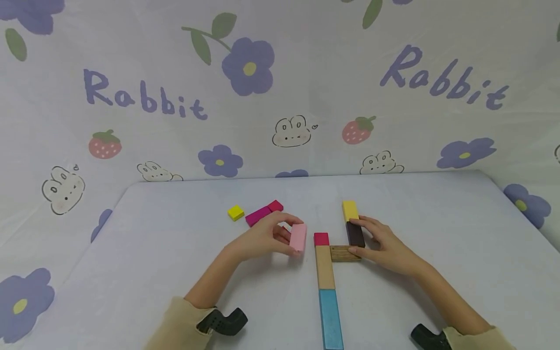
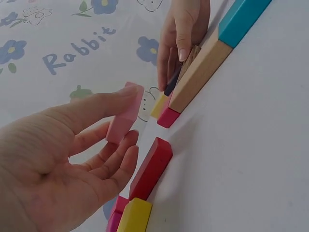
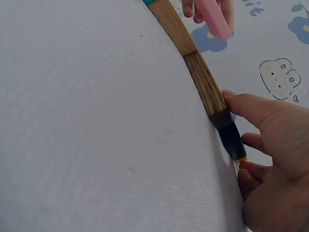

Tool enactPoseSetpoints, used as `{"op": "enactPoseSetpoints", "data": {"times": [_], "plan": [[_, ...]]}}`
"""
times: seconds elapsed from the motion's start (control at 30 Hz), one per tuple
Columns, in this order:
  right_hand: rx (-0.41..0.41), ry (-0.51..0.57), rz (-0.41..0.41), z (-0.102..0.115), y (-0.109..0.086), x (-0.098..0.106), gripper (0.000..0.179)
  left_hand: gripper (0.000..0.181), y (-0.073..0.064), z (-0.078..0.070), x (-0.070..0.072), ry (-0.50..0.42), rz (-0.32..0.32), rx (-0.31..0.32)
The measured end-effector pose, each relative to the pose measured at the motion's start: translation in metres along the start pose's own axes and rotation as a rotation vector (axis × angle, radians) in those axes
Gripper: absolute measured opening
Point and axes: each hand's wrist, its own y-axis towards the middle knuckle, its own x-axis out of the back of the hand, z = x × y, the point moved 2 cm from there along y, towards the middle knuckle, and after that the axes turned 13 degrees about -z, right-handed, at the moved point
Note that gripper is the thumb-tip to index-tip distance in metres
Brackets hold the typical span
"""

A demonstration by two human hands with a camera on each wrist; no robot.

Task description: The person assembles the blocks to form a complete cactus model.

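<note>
My left hand pinches a pink block between thumb and fingertips, raised above the table in the left wrist view. At the right, my right hand holds a black block where it lies, thumb by the brown block and a fingertip near the yellow block. That black block meets a dark brown wood-grain block at its near end and a yellow block at its far end. The brown one touches a column of a small red block, a tan block and a blue block.
Left of the column lie a yellow cube, a magenta block and a small red-pink block. A longer red block shows below my left hand in the left wrist view. Everything sits on a white table before a printed cloth.
</note>
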Motion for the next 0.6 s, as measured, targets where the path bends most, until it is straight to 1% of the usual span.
{"op": "enactPoseSetpoints", "data": {"times": [0.3,0.5,0.6], "plan": [[0.005,-0.009,-0.001,-0.001,0.000,0.000,0.068,0.064,0.022,-0.011,-0.006,0.046,-0.108,0.054],[0.004,0.001,-0.001,0.000,-0.001,0.000,0.068,0.065,0.037,-0.011,-0.011,0.056,-0.144,0.075],[0.001,0.002,-0.002,0.000,-0.001,0.000,0.068,0.067,0.044,-0.011,-0.014,0.076,-0.153,0.089]]}}
